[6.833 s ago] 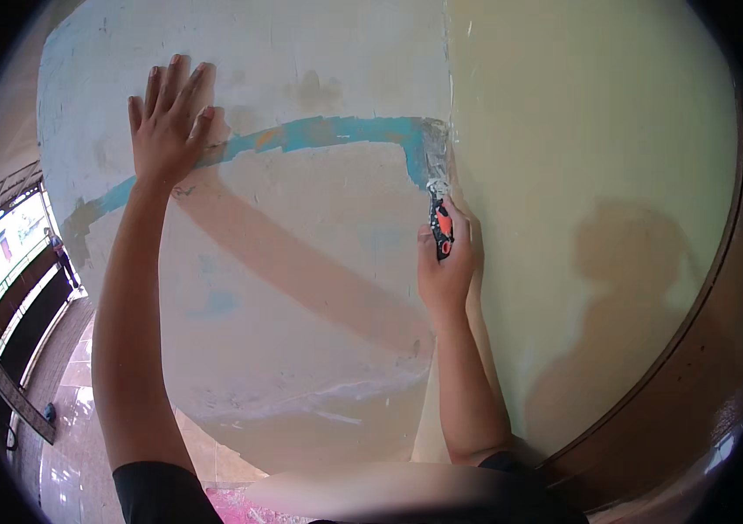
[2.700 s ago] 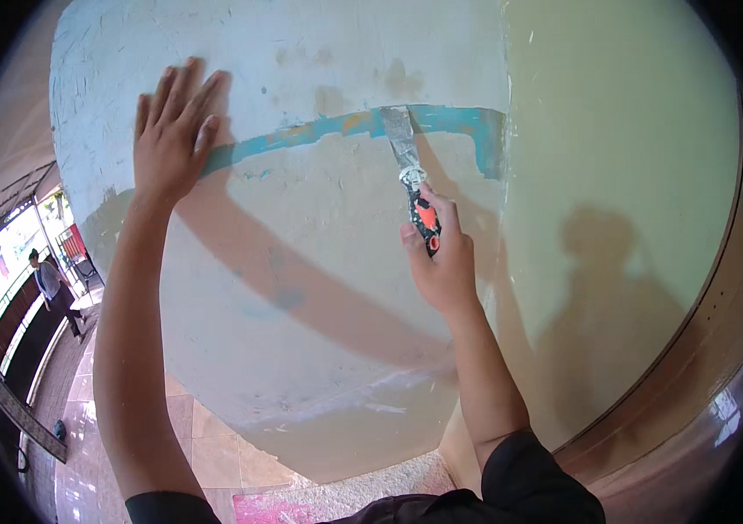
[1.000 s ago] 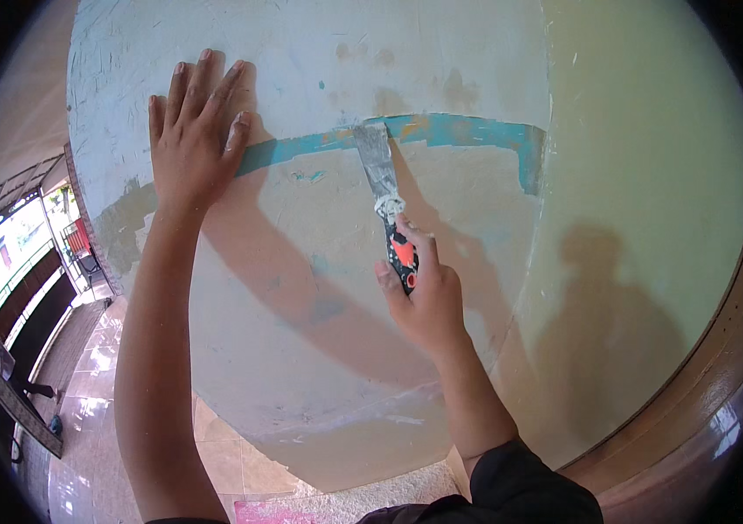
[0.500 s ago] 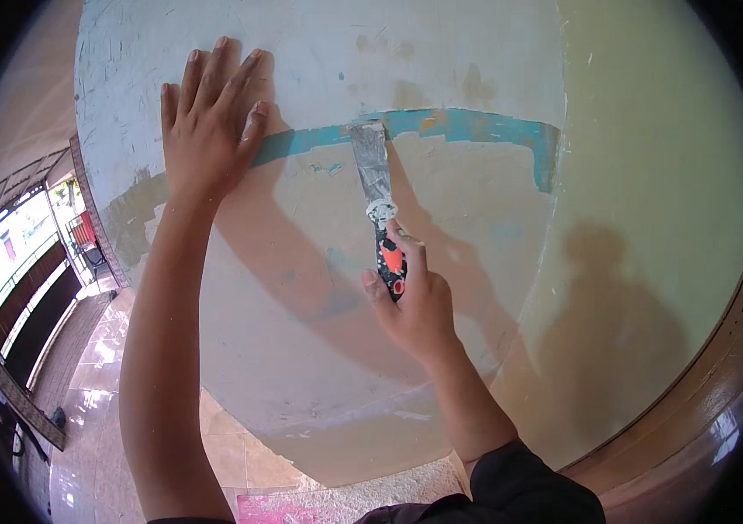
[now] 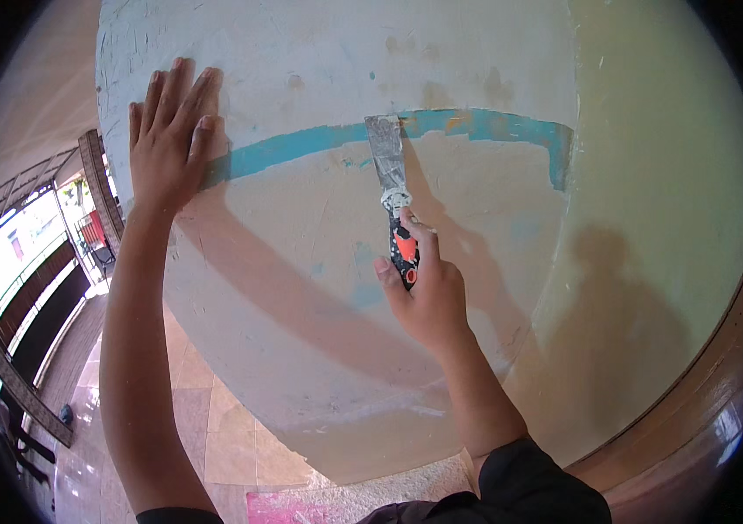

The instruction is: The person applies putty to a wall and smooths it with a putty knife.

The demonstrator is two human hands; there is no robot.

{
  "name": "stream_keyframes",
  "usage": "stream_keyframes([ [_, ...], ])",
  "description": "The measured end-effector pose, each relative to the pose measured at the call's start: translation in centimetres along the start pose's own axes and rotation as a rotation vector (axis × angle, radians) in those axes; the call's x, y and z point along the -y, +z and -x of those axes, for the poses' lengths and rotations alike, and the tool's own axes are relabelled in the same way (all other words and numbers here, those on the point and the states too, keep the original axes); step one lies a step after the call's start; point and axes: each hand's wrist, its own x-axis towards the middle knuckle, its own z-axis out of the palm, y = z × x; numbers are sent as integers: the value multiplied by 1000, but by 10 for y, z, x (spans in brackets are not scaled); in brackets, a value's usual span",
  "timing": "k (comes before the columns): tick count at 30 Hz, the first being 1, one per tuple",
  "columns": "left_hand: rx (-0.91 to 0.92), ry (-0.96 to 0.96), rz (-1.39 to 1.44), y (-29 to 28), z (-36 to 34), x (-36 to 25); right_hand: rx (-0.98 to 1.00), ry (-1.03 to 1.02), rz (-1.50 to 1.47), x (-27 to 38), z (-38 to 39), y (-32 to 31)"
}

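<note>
My right hand (image 5: 428, 293) grips the black and orange handle of a putty knife (image 5: 388, 157), its grey blade smeared with white. The blade's tip lies against the wall (image 5: 336, 236), on a turquoise strip (image 5: 301, 146) of bared paint that curves across the pale surface. Farther left, my left hand (image 5: 169, 144) rests flat on the wall with its fingers stretched out, beside the strip's left end. White residue clings to the knife where the blade meets the handle.
At lower centre, whitish crumbs lie on a pink-edged sheet (image 5: 301, 505) on the tiled floor (image 5: 223, 428). A yellow-green wall (image 5: 651, 157) adjoins on the right, with a brown wooden band (image 5: 677, 437) along its bottom. Railings (image 5: 39, 297) stand at the far left.
My left hand has slid left and slightly down along the wall, and more turquoise shows beside it. The putty knife stays on the strip in my right hand. The view has shifted a little.
</note>
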Motion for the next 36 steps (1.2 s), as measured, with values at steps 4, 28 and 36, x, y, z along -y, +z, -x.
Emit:
stream_keyframes([
  [4, 43, -88, -65, -6, 0, -3, 26, -13, -16, 0, 11, 2],
  [28, -33, -122, -14, -4, 6, -2, -33, -52, -39, 27, 3, 20],
  [36, -44, -128, 50, -3, 9, 3, -4, -18, -45, 33, 4, 30],
])
